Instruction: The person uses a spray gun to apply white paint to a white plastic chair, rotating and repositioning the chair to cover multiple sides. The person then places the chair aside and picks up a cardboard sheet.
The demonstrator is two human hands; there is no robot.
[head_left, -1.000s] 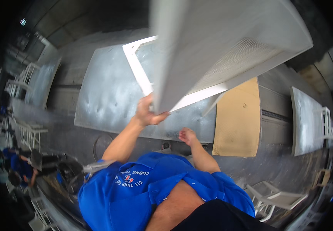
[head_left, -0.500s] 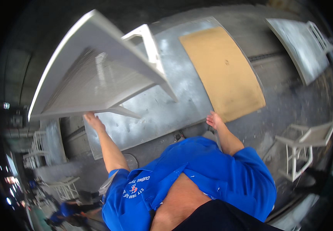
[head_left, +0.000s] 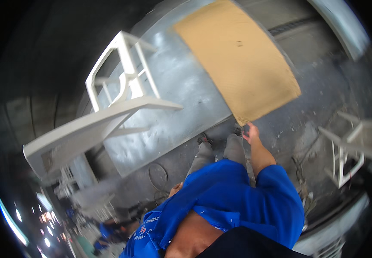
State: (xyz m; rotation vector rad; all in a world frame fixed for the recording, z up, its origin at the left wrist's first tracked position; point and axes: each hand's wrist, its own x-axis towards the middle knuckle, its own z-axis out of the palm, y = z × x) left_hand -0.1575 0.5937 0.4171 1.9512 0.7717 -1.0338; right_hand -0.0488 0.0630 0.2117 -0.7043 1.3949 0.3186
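A large white slatted panel with a leg frame (head_left: 92, 127) hangs tilted at the left, over the edge of a grey metal sheet (head_left: 181, 99) on the floor. Neither hand touches it. My left hand (head_left: 175, 189) is low beside my blue shirt; only a small part of it shows. My right hand (head_left: 251, 131) is stretched down with its fingers apart, holding nothing, just below the near corner of a brown board (head_left: 237, 56). My shoes (head_left: 203, 138) stand at the sheet's near edge.
The brown board lies partly on the grey sheet. A white frame piece (head_left: 349, 148) stands at the right on rough concrete. A cable loop (head_left: 158, 175) lies on the floor by my legs. More white pieces and a person in blue (head_left: 105, 231) are at the lower left.
The white panel, held overhead by my left hand, has left the hand and moved down to the left. My left hand has dropped to my side. The view has swung right.
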